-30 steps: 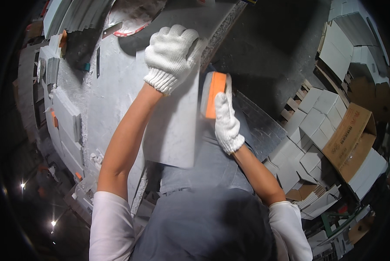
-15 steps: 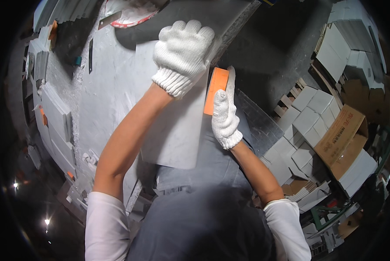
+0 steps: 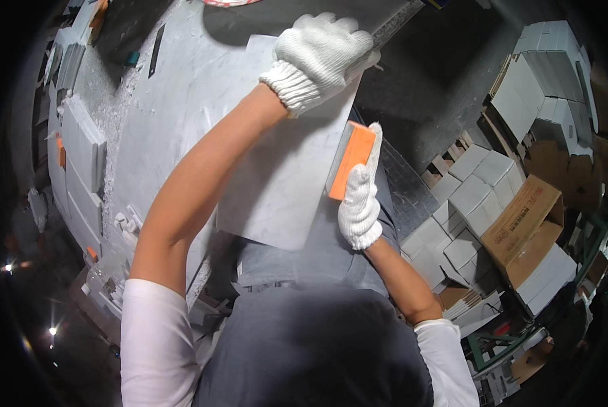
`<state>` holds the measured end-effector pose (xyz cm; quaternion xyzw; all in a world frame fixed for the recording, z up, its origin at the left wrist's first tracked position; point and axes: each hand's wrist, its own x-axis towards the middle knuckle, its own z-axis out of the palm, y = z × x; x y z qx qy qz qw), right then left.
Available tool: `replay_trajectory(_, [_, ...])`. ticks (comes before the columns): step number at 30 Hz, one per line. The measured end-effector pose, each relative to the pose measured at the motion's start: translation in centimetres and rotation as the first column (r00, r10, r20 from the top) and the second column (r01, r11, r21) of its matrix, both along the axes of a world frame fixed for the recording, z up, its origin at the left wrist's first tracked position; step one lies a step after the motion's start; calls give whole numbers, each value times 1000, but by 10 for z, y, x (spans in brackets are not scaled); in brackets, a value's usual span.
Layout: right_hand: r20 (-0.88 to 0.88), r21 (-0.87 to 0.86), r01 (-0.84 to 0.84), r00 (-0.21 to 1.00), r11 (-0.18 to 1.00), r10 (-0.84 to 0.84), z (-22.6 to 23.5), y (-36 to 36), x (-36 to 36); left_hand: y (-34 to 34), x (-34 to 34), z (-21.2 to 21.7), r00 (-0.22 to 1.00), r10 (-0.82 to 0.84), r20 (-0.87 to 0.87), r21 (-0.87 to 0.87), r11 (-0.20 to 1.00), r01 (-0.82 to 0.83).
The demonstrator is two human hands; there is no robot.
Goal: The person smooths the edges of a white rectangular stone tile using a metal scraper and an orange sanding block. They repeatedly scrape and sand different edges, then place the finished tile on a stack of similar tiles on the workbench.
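Note:
A pale grey-white marble tile lies at an angle over the worktop, its near end reaching over my apron. My left hand, in a white knitted glove, is closed on the tile's far right part, with the fingers curled and partly hidden. Close along the tile's right edge, my gloved right hand grips an orange sanding block with a grey flat face turned toward the tile. The thumb lies over the block's orange side; the other fingers are mostly behind it. Whether the block touches the edge I cannot tell.
The dusty worktop carries a dark metal strip. Stacked white tiles stand at the left. On the right are piled white boxes and an open brown carton. A red-rimmed container shows at the far edge.
My right hand has drawn the sanding block nearer to me along the tile's edge, and the block is more tilted. The view has shifted; my left hand keeps its place on the tile.

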<state>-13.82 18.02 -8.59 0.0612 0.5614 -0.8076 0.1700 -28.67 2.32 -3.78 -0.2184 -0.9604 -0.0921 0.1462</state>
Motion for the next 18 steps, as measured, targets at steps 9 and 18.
replay_trajectory(9, [-155, 340, 64, 988, 938, -11, -2, -1, -8, -1, 1, -3, 1000, 21, -6, 4, 1000, -20])
replay_trajectory(18, [102, 258, -4, 994, 966, -24, 12, -1, -15, -2, 0, -3, 999, 24, 31, 0, 1000, -24])
